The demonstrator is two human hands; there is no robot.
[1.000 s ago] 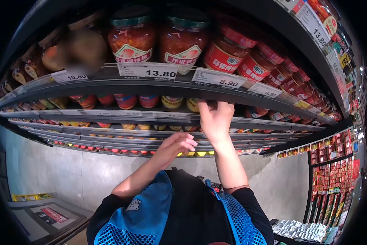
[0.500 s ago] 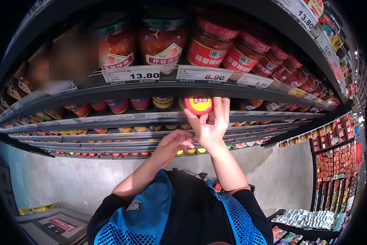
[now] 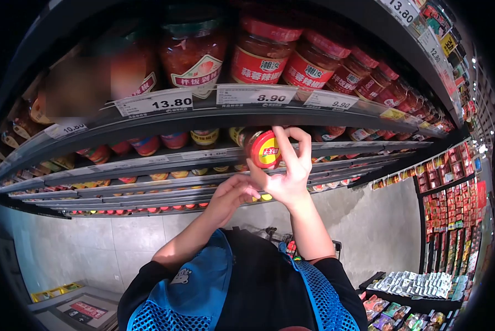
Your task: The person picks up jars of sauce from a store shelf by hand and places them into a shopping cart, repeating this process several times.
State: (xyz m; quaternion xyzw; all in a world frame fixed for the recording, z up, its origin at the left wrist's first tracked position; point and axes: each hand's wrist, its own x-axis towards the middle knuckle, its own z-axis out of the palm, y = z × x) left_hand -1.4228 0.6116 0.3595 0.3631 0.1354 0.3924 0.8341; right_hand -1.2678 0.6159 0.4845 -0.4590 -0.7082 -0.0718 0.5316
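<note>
A glass jar (image 3: 266, 150) with a red lid and a yellow centre is in my right hand (image 3: 290, 175), at the front of the second shelf. My thumb and fingers close around it, and its lid faces up towards me. The jar tilts, so a strip of its dark side shows at the left. Below and left of it is my left hand (image 3: 231, 193), empty, its fingers loosely bent and apart from one another. The left fingertips come close to my right palm; whether they touch cannot be made out.
Large chilli sauce jars (image 3: 263, 55) line the upper shelf, above price tags (image 3: 254, 96). Smaller jars (image 3: 205, 136) stand on the shelf below, with further shelves beneath. A packet rack (image 3: 448, 204) stands at the right. White packets (image 3: 415, 284) lie lower right.
My right hand has tipped the jar, turning its lid and exposing its side. My left hand stays close by. The view has shifted, so the upper shelf appears further left.
</note>
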